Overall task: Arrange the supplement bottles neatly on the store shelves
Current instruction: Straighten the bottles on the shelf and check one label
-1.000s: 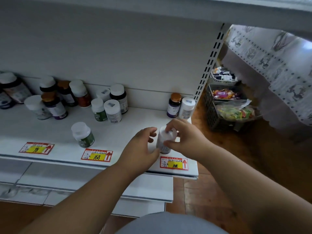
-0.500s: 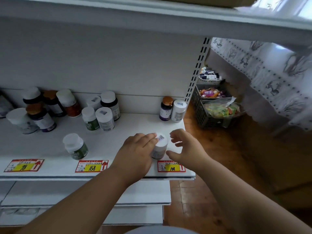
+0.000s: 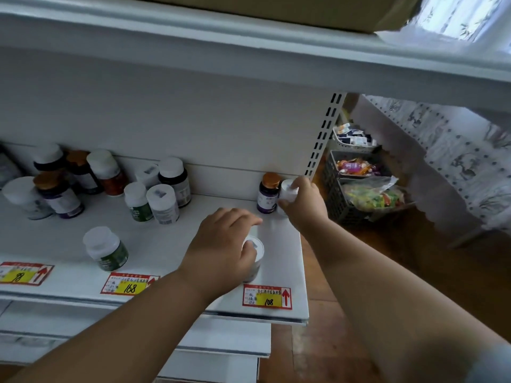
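Currently our left hand (image 3: 221, 244) grips a white bottle (image 3: 253, 258) at the shelf (image 3: 171, 244) front, above price tag "108" (image 3: 266, 297). Right hand (image 3: 302, 201) at 1 o'clock holds another white bottle (image 3: 287, 190) beside a purple-labelled one (image 3: 268, 193). Tags "168" (image 3: 128, 284) and "98" (image 3: 23, 273) sit at 9 o'clock.

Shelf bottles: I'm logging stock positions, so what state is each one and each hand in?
Front white bottle: upright, left hand gripping it.
Back white bottle: gripped by right hand.
Purple bottle: upright, capped.
Green bottle: upright, alone near front.
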A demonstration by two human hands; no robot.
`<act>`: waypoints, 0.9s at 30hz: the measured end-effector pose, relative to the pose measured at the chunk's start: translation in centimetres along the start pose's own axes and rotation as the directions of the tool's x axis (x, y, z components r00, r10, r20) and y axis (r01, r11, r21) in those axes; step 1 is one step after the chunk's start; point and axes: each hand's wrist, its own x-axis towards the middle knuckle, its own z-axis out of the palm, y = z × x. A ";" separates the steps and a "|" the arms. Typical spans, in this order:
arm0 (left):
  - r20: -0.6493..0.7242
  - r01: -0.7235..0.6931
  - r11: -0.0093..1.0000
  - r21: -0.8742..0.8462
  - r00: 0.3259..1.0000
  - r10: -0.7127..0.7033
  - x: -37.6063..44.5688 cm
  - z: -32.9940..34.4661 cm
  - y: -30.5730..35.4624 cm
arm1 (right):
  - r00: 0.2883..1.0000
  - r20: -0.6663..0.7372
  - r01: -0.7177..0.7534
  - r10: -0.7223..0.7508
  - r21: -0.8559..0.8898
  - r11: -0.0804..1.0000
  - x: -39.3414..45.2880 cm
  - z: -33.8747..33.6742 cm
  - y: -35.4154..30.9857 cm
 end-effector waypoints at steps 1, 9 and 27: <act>0.001 0.014 1.000 -0.013 1.000 -0.013 0.3 0.0 0.1 | 1.000 -0.022 -0.007 0.007 0.009 1.000 0.1 -0.1 0.0; 0.019 0.207 0.961 -0.184 0.978 -0.207 0.5 -0.7 1.0 | 0.992 0.104 -0.126 0.075 0.675 0.727 -5.5 -3.5 -1.4; 0.107 0.145 0.807 -0.573 0.989 -0.101 -6.7 -5.9 -0.9 | 0.934 0.349 -0.354 0.073 0.888 0.293 -18.4 -5.7 -8.5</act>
